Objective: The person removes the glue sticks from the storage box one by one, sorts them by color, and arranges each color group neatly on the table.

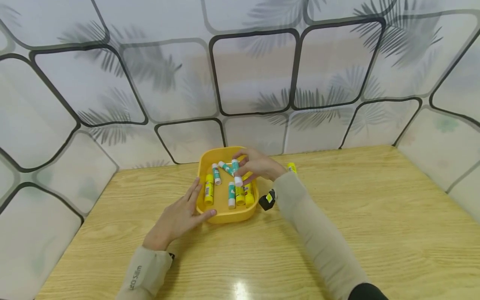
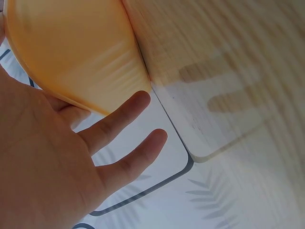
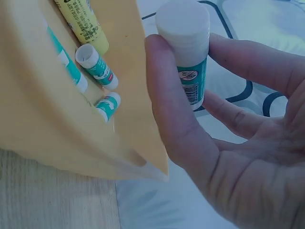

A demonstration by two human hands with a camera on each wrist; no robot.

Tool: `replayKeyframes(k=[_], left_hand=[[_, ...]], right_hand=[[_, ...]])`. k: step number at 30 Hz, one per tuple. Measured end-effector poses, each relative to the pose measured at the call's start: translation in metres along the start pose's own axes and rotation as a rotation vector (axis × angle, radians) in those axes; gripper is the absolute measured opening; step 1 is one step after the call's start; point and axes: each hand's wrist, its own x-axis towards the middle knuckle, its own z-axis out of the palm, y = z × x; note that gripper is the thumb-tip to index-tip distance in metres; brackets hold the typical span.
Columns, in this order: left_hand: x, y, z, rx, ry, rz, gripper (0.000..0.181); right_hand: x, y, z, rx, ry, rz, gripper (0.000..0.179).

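Note:
Between thumb and fingers, my right hand (image 1: 258,163) pinches a green-and-white glue stick (image 3: 193,71) above the right side of a yellow plastic basket (image 1: 228,218). My left hand (image 1: 178,221) rests against the basket's left side, fingers extended, with the thumb by the front rim. In the left wrist view two fingers of that hand (image 2: 43,157) stand out straight beside the basket wall (image 2: 81,52). Inside lie several glue sticks: a green-and-white one (image 1: 231,196), another farther left (image 1: 216,174), and a larger yellow one (image 1: 208,189) along the left wall.
Right of the basket, a yellow stick (image 1: 291,167) lies on the wooden table (image 1: 375,216), partly hidden by the right sleeve. A patterned cloth wall (image 1: 255,75) rises just behind the basket. A small black device (image 1: 267,201) hangs at the right wrist.

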Motion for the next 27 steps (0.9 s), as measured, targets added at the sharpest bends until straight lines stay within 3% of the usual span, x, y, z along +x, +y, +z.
replayKeyframes(k=[11,27], left_hand=[[0.002,0.002,0.002,0.005,0.01,0.015,0.093],[-0.002,0.003,-0.001,0.007,0.015,0.009,0.094]], right_hand=[[-0.016,0.012,-0.007,0.042,0.0,-0.029,0.057],[-0.033,0.021,-0.026,0.025,-0.007,-0.031,0.068]])
